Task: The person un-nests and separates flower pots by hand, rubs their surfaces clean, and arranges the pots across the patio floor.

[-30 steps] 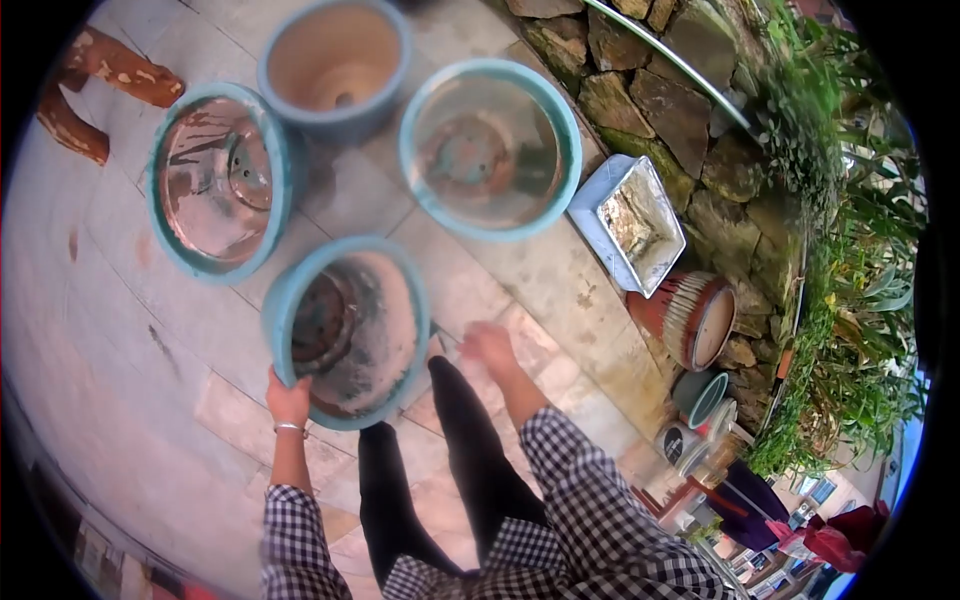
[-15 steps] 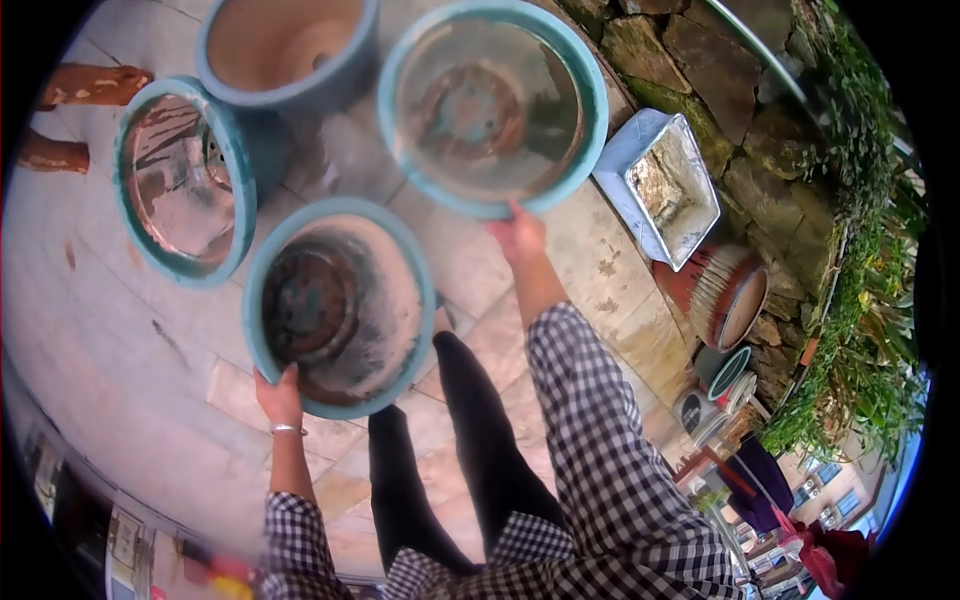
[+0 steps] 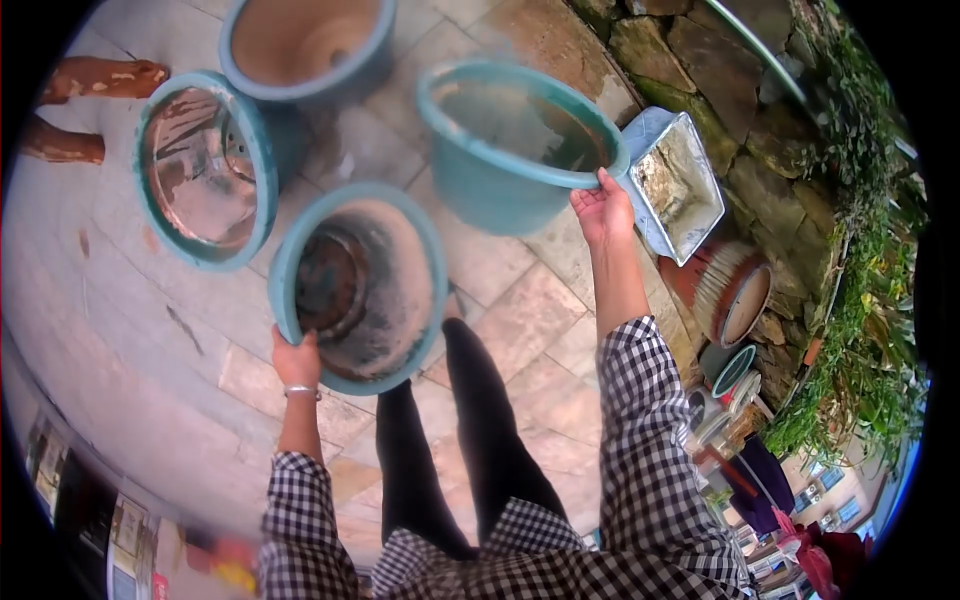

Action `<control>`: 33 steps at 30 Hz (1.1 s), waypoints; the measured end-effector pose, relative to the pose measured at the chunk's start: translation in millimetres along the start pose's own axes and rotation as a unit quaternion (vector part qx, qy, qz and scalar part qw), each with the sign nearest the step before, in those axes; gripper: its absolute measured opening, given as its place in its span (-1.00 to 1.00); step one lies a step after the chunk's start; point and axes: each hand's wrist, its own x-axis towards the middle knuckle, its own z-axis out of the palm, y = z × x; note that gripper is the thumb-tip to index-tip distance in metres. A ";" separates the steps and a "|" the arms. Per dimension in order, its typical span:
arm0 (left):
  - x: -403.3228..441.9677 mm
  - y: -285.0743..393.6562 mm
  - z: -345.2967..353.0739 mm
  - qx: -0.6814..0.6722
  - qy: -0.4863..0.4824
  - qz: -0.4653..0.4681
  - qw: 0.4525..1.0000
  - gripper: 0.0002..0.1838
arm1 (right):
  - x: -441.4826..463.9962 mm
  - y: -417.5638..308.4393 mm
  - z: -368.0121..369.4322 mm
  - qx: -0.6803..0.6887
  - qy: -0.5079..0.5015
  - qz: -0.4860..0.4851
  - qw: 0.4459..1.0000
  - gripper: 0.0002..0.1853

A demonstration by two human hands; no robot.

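Note:
My left hand grips the near rim of a round teal plant pot, thumb inside the wall. Dark dirt stains its bottom. My right hand holds the rim of a second teal plant pot, fingers closed over the edge. This one is tilted, so its outer wall faces me, and murky water seems to lie inside. A third teal pot, its mouth turned toward me, is left of the two held pots. Behind it stands another blue-green pot with a brown inside.
A blue rectangular planter lies beside the stone wall, with a ribbed brown pot close by. Greenery hangs at the right. Brown wooden legs show at the upper left. Stone tiles cover the ground.
The pot in my right hand has tipped from mouth facing me to outer wall showing, and my right hand has moved right. The left-hand pot has shifted slightly up and right.

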 end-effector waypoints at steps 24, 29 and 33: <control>-45.7 -79.2 -22.2 0.148 -0.021 0.163 0.975 -0.41 | -361.5 124.9 -442.1 -0.366 0.364 0.202 0.832 -0.62; -54.1 -112.4 -63.6 0.094 -0.043 0.132 0.986 -0.46 | -448.3 158.4 -476.5 -0.133 0.461 0.181 0.859 -0.62; -71.6 -129.0 -79.3 0.114 0.003 0.096 0.989 -0.50 | -481.1 182.7 -526.5 -0.103 0.516 0.201 0.826 -0.57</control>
